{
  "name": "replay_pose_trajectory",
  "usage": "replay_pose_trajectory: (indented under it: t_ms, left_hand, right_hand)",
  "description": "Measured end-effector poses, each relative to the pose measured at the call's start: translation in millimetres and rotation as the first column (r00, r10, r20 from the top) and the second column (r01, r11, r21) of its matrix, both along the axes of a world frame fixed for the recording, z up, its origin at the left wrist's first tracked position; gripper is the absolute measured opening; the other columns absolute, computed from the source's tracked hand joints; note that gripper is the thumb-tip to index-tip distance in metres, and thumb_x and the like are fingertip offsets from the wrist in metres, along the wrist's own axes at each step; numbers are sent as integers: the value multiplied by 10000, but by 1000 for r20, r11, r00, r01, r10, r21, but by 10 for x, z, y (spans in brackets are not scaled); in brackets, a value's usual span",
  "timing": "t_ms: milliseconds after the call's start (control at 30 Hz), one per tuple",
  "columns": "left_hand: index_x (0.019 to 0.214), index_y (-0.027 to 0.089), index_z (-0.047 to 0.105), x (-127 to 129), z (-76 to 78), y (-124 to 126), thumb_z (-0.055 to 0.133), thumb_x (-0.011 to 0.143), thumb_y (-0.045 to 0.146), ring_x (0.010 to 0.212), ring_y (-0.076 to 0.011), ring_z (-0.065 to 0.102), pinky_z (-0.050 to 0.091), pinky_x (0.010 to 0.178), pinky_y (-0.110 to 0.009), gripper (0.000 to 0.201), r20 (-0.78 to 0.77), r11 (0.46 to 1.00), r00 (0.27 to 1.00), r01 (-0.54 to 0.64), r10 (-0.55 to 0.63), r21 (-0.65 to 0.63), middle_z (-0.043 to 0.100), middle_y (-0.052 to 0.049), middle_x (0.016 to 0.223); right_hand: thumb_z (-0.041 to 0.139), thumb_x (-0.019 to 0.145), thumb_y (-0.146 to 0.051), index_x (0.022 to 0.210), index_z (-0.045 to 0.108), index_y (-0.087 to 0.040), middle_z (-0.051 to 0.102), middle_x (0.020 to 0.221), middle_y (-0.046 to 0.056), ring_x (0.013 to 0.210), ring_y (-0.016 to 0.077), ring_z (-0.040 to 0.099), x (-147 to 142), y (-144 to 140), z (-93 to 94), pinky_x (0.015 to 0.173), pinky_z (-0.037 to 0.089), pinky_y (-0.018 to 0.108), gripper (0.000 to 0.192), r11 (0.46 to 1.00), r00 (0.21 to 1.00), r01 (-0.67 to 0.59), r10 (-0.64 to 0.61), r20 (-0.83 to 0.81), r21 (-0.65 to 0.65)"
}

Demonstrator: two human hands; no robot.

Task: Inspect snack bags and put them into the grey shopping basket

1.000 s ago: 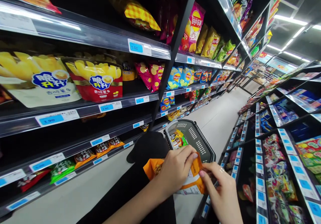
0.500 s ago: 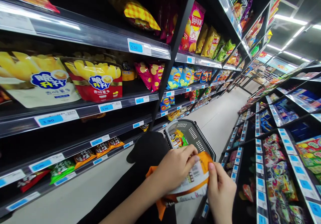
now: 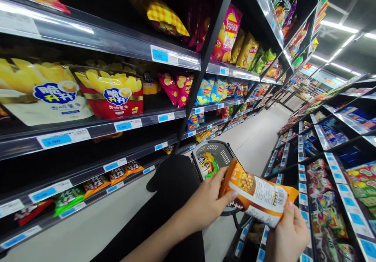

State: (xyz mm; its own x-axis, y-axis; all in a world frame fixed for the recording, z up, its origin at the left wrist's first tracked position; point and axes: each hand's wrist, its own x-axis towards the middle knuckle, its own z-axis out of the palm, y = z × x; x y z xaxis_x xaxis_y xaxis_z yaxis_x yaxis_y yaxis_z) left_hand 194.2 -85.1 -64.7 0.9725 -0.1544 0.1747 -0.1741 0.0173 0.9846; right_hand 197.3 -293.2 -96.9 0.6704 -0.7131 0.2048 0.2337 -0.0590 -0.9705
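We hold the orange packet [image 3: 258, 195] in both hands, left hand [image 3: 210, 203] gripping its top and right hand [image 3: 289, 234] its lower end, just above the basket [image 3: 219, 154], checking its back.

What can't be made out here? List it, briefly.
- Orange snack packet, head view: its print is too small and tilted to read.
- Basket: its near part and most contents are hidden by the packet and the left hand.
- Right hand: cut off by the bottom edge.
- Far aisle shelves: too small to identify goods.
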Motion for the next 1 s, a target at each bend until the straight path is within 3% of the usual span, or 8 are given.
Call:
replay_pose_trajectory:
  t_ms: [133, 333, 467, 533, 600, 767, 900, 1000]
  left_hand:
    - [767, 124, 622, 36, -55, -26, 423, 854, 453, 666, -167, 563, 430, 602, -245, 394, -79, 993, 991, -111, 107, -36, 640, -62, 737]
    - [663, 100, 635, 174, -168, 76, 644, 673, 527, 543, -137, 537, 379, 501, -214, 428, -263, 915, 961, -26, -89, -403, 582, -21, 568]
    - [643, 93, 657, 207, -177, 72, 723, 614, 459, 515, -125, 547, 405, 519, -218, 373, -328, 835, 939, -92, -109, -542, 604, -24, 556]
    - [642, 95, 666, 221, -166, 96, 746, 594, 429, 509, -121, 553, 414, 523, -217, 346, -344, 813, 936, -139, -79, -565, 626, -27, 570]
    - [647, 95, 674, 238, -156, 137, 763, 579, 402, 523, -133, 576, 431, 538, -224, 327, -366, 802, 928, -166, -70, -574, 649, -38, 595]
    - [680, 78, 672, 317, -223, 218, 783, 578, 324, 555, -155, 623, 485, 578, -240, 288, -442, 712, 881, -201, -168, -672, 682, -82, 659]
    - [801, 81, 673, 397, -360, 200, 747, 641, 252, 684, -181, 659, 526, 688, -270, 246, -425, 551, 852, -206, -305, -809, 699, -106, 802]
    - [885, 88, 655, 429, -423, 150, 665, 734, 221, 768, -182, 663, 524, 769, -285, 201, -400, 502, 855, -201, -329, -842, 693, -106, 891]
  right_hand:
    - [671, 712, -412, 904, 638, -135, 657, 877, 46, 653, 124, 593, -30, 78, -8, 577, 509, 214, 339, 981, 998, -47, 53, -26, 189]
    - [666, 706, -436, 947, 611, -128, 661, 842, 56, 683, 170, 620, -34, 97, -187, 582, 522, 269, 396, 945, 980, -158, 185, -73, 286]
    - [579, 752, -519, 896, 620, -124, 647, 749, 48, 642, 166, 596, -42, 71, -283, 557, 489, 256, 423, 992, 978, -126, 128, -167, 24]
    - [523, 776, -554, 824, 630, -118, 634, 703, 53, 628, 161, 577, -53, 47, -284, 538, 461, 235, 451, 971, 967, -46, -16, -253, -236]
    - [496, 787, -569, 811, 633, -114, 639, 706, 64, 629, 162, 576, -64, 28, -269, 532, 456, 230, 476, 942, 958, -43, -56, -281, -333]
    - [540, 792, -517, 1033, 593, -124, 678, 841, 79, 693, 201, 635, -64, 86, -243, 583, 523, 296, 465, 969, 957, -246, 247, -152, 24]
    - [576, 778, -496, 1043, 590, -120, 686, 883, 96, 743, 226, 657, -53, 231, -239, 642, 544, 335, 461, 938, 944, -296, 316, -98, 178]
    - [581, 773, -494, 1053, 591, -114, 682, 927, 107, 771, 234, 660, -59, 325, -254, 663, 546, 341, 472, 933, 952, -259, 290, -97, 251]
